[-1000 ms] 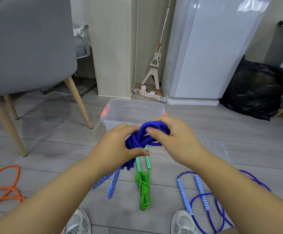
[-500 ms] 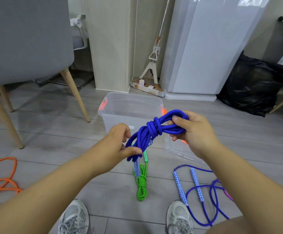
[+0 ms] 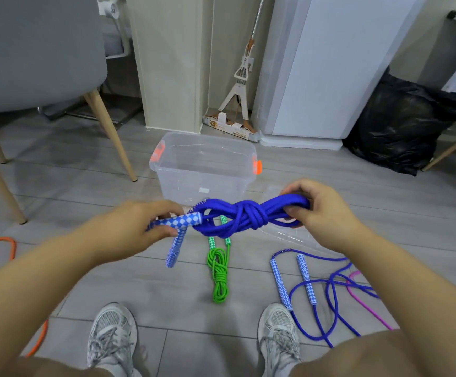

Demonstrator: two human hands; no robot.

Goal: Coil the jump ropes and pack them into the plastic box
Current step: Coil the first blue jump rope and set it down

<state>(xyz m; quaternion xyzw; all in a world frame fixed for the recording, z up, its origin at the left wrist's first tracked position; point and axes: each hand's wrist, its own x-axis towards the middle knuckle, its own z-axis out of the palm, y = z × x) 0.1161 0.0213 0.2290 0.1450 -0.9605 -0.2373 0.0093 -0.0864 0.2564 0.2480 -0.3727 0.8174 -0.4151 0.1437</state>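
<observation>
At frame centre, the left hand pinches a checkered handle and the right hand grips the looped end, apparently tightening the blue jump rope knot before the clear plastic box just above.

Left hand and right hand, arms extended, grip blue rope

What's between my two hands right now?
The coiled blue jump rope, its knot midway, held by the left hand and right hand, in the head view.
</observation>
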